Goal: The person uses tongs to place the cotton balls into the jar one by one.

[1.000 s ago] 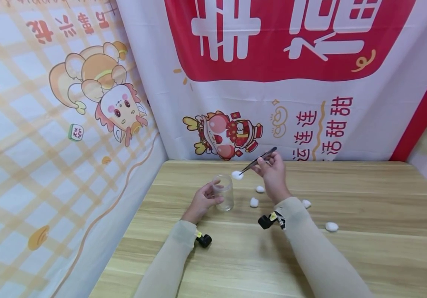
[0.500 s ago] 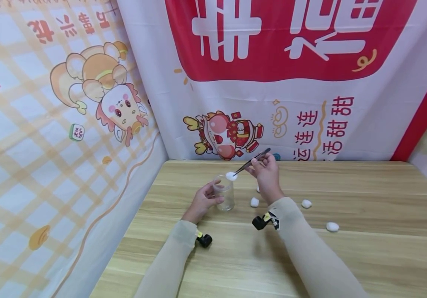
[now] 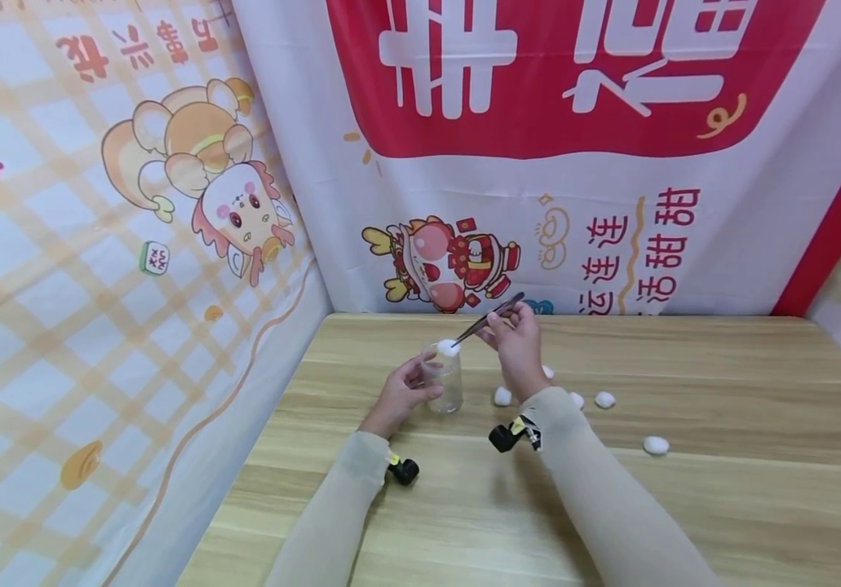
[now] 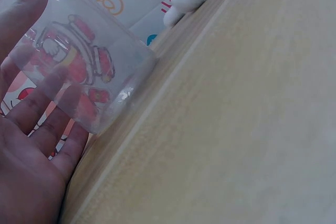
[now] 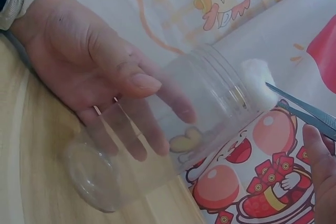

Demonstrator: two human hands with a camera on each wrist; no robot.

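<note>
- Wooden table (image 3: 684, 505) stands before cartoon banners (image 3: 537, 163).
- Left hand (image 3: 398, 395) grips the clear jar (image 3: 444, 379).
- Right hand (image 3: 515, 346) pinches tweezers (image 3: 489, 316), grasping a cotton ball (image 3: 449, 348) at the jar's mouth.

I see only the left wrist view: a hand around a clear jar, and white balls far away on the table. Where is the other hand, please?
Observer: The right hand is raised just right of the jar and pinches tweezers.
Operator: Do the tweezers hold something?
Observer: Yes, a cotton ball sits at their tips, right at the jar's mouth.
Operator: How many balls lie loose?
Observer: At least four loose balls lie on the table, all to the right of the jar.
</note>
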